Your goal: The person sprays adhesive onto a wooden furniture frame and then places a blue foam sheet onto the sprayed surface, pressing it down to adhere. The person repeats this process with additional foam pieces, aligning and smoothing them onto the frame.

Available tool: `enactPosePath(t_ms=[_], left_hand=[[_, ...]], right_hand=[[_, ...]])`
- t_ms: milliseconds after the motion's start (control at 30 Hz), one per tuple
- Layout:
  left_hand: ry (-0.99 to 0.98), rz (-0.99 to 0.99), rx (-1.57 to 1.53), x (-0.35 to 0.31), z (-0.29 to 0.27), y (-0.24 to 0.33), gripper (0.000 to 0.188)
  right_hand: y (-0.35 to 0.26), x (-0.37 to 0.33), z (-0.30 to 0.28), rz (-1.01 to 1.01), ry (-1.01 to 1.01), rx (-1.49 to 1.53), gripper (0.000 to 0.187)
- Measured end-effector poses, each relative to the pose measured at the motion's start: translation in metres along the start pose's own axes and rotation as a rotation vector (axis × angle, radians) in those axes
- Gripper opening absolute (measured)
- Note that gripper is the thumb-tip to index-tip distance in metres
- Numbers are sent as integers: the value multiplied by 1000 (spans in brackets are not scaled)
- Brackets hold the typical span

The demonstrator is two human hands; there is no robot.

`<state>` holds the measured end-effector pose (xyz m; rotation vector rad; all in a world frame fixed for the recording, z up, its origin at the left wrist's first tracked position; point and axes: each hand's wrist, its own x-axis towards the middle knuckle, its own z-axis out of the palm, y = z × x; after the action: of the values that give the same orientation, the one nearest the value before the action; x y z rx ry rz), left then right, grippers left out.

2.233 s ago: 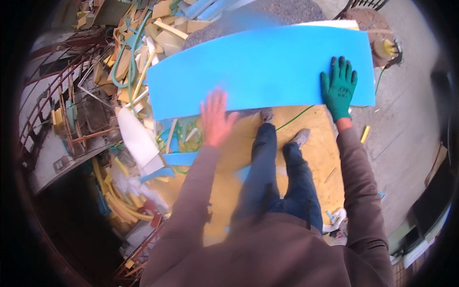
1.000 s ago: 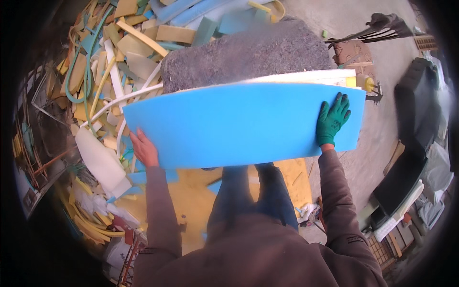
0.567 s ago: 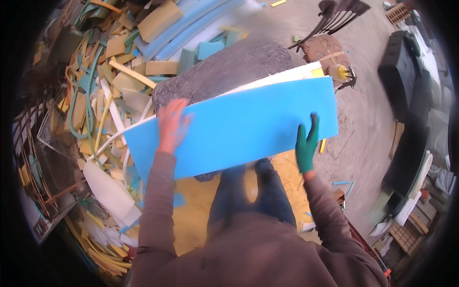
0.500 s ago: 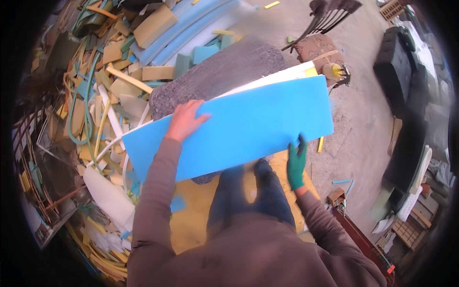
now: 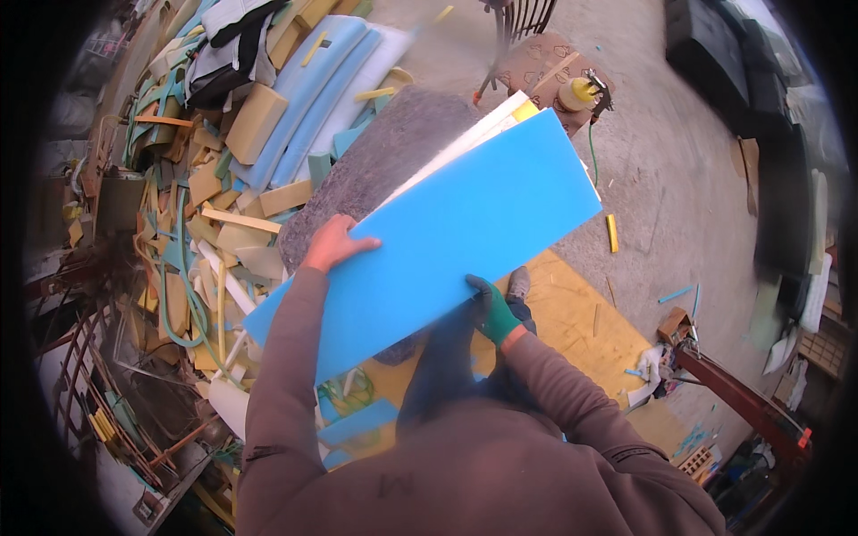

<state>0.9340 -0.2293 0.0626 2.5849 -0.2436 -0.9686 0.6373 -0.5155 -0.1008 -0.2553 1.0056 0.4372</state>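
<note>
A long blue foam sheet point(image 5: 447, 241) lies tilted in front of me, its right end pointing farther away. My bare left hand point(image 5: 335, 243) grips the far edge toward its left end, thumb on top. At the near edge, my right hand point(image 5: 494, 311) in a green glove holds the sheet with the thumb over it and the other fingers mostly hidden underneath. White foam point(image 5: 438, 165) shows along the sheet's far side, with a bit of yellow at its end. Below these is a speckled purple-grey block point(image 5: 380, 138), partly covered.
Foam offcuts point(image 5: 223, 237) are heaped at left, beside blue foam rolls point(image 5: 313, 89). A yellow spray bottle point(image 5: 579, 93) stands on a brown patterned seat point(image 5: 532, 58). Underfoot lies a yellow board point(image 5: 581, 322). Black upholstered pieces point(image 5: 706, 54) line the right; a red metal beam point(image 5: 742, 384) stands lower right.
My right hand has moved left along the near edge and closed on the sheet. The sheet has turned, its right end now farther off. The whole view has swung too.
</note>
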Motion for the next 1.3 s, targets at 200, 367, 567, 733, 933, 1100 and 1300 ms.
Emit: enactPosePath(t_ms=[200, 367, 567, 733, 933, 1100, 1300], left_hand=[[-31, 128, -17, -64, -23, 32, 90], [-46, 146, -6, -122, -17, 61, 86], [137, 307, 49, -185, -14, 97, 46], [373, 401, 161, -265, -47, 133, 36], [601, 344, 436, -322, -26, 162, 47], [445, 177, 265, -320, 101, 142, 82], [256, -140, 115, -256, 220, 80, 107]], right_hand=[[34, 44, -54, -446, -44, -383, 17], [38, 44, -77, -400, -135, -149, 13], [23, -28, -41, -759, -38, -1042, 16], [-6, -115, 51, -1131, -145, -1820, 27], [-16, -65, 143, -1306, -156, -2093, 29], [-17, -63, 39, -1079, -553, -1997, 30], [-86, -154, -124, -502, -534, -1505, 24]])
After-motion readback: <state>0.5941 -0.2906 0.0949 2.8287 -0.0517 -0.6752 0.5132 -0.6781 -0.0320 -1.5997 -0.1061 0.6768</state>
